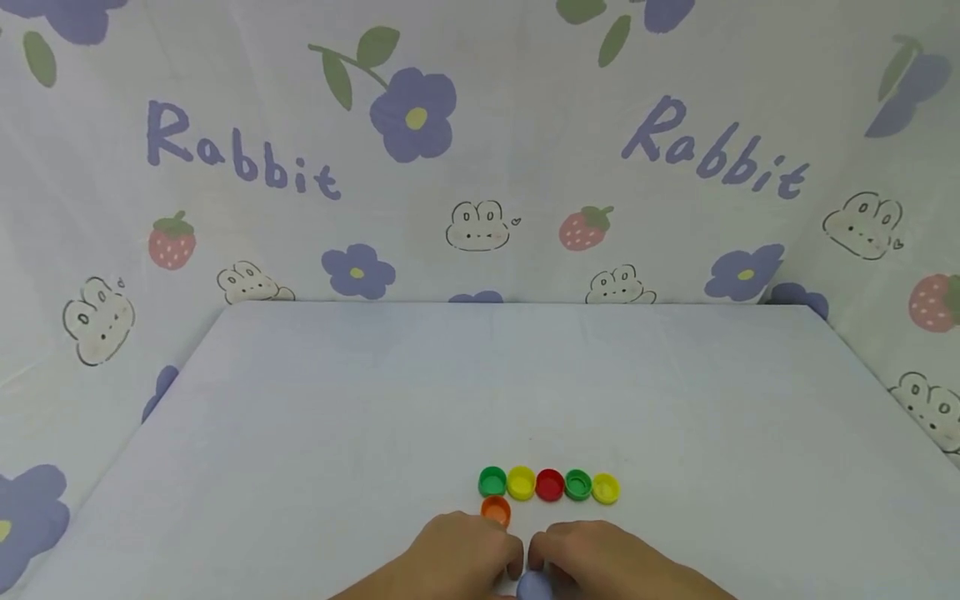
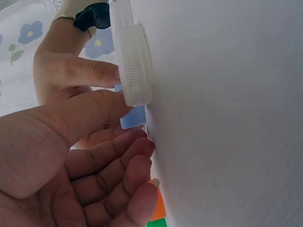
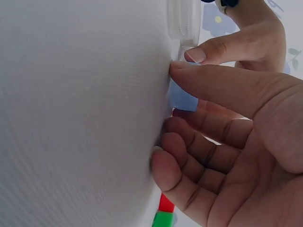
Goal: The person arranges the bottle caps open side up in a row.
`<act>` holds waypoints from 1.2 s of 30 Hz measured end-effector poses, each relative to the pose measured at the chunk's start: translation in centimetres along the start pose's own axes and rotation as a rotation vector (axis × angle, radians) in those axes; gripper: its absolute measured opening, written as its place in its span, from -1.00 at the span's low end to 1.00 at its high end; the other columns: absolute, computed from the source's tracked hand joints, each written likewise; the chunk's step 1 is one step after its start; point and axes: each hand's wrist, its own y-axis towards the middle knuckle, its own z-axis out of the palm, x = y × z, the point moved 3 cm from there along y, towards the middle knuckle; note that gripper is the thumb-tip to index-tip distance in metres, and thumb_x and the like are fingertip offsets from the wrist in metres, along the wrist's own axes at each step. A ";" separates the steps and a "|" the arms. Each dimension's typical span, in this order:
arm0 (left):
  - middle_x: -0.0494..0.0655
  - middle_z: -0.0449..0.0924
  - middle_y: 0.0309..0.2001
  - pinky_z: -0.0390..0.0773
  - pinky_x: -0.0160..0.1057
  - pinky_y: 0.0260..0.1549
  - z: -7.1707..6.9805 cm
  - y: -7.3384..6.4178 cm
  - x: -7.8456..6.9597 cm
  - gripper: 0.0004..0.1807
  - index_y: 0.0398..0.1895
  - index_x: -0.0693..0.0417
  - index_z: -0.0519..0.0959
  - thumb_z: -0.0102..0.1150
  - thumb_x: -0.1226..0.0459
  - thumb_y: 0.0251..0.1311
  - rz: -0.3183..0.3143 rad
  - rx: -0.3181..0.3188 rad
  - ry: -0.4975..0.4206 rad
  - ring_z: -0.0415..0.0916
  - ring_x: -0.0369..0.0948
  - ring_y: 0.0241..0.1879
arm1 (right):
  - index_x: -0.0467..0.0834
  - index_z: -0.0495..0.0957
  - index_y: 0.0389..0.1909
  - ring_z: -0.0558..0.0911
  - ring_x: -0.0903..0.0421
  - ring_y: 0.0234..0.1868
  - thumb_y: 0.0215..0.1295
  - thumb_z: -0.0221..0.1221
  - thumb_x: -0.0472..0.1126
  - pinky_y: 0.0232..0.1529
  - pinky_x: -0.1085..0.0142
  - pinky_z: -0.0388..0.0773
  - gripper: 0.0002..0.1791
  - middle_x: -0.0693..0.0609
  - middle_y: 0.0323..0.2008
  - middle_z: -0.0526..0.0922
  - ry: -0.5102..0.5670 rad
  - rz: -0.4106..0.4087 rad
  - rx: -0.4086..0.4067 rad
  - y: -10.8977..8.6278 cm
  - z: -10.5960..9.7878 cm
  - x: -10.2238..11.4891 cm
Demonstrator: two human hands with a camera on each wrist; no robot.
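Between my two hands a light blue bottle cap (image 1: 534, 585) rests at the front of the table. My left hand (image 1: 465, 550) pinches it from the left, thumb nearer me and fingers bent on the far side. From the right my right hand (image 1: 600, 557) pinches the same blue cap (image 3: 183, 96) between thumb and bent forefinger. An orange cap (image 1: 495, 511) lies just beyond the left knuckles. The left wrist view has a ribbed translucent white cap (image 2: 136, 66) close to the left thumb.
Beyond the hands runs a row of caps: green (image 1: 492, 482), yellow (image 1: 521, 483), red (image 1: 550, 485), another green (image 1: 577, 484) and another yellow (image 1: 606, 489). A clear ribbed piece (image 3: 184, 21) stands nearer me. Printed cloth (image 1: 480, 167) walls the white table (image 1: 337, 400).
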 end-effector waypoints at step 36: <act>-0.44 0.53 -0.46 0.37 -0.48 -0.51 -0.8 -0.8 -0.2 -0.81 -0.23 -0.12 0.71 0.48 0.11 0.12 0.155 -0.253 0.015 0.36 -0.48 -0.50 | 0.08 0.65 -0.20 0.57 0.14 -0.38 0.30 0.37 -0.05 -0.36 0.34 0.51 -0.87 0.13 -0.44 0.60 0.406 0.105 -0.090 -1.5 -1.1 -0.2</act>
